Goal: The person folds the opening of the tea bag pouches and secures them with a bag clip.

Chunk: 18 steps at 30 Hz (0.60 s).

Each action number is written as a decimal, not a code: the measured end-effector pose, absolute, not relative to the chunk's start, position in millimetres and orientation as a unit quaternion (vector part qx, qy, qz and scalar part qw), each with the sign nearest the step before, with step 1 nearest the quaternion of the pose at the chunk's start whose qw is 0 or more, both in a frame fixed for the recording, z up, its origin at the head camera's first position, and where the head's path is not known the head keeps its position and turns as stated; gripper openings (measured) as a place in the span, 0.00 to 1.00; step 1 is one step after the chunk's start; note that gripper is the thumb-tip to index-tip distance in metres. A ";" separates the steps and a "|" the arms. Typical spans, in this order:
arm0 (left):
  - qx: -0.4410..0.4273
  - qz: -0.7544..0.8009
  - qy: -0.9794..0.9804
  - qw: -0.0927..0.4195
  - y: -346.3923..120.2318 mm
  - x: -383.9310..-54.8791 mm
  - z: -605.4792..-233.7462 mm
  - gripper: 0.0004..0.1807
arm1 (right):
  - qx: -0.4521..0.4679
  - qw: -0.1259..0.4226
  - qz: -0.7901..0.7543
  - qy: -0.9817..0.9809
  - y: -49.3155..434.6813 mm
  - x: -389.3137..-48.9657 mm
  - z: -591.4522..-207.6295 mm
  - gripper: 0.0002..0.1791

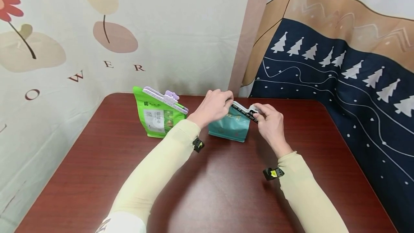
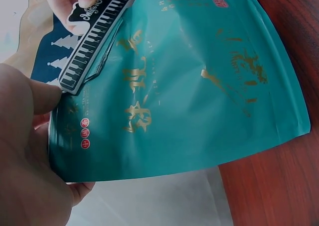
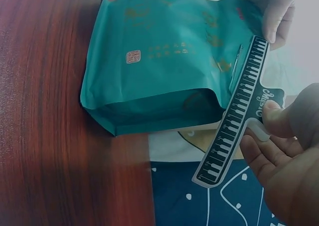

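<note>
A teal bag with gold lettering stands at the back of the table. My left hand pinches its top corner, the thumb in front and fingers behind in the left wrist view. Across the top edge of the bag lies a long clip with a black-and-white piano-key pattern and the word "Music" on its handle. My right hand pinches that handle between thumb and fingers. One end of the clip sticks out past the bag's side in the right wrist view, while its other end is close to the left fingertips.
To the left stands a bright green bag with a lilac clip slanting across its top. Both bags are on a dark red-brown table. Printed cloth hangs behind the table's back edge.
</note>
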<state>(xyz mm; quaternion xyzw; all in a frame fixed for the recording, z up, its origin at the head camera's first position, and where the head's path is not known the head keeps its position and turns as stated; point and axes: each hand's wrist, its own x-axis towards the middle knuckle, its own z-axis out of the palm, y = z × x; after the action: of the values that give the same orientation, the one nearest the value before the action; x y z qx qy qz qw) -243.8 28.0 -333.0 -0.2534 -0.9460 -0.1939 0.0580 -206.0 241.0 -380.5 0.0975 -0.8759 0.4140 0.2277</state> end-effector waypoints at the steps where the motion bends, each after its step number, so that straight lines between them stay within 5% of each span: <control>1: -0.255 -0.195 -0.945 0.060 27.2 -243.4 -332.2 0.10 | 0.098 0.227 0.414 -0.876 241.1 -206.2 -381.0 0.17; 18: -0.226 -0.262 -0.933 0.095 11.8 -241.7 -332.2 0.06 | 0.096 0.225 0.410 -0.879 240.3 -207.0 -380.1 0.17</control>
<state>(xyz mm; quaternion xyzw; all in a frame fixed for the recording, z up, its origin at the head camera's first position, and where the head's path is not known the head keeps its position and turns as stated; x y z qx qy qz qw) -241.7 11.8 -332.2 -0.2260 -0.9334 -0.2621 0.0951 -207.0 240.3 -380.1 0.0961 -0.8789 0.4097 0.2245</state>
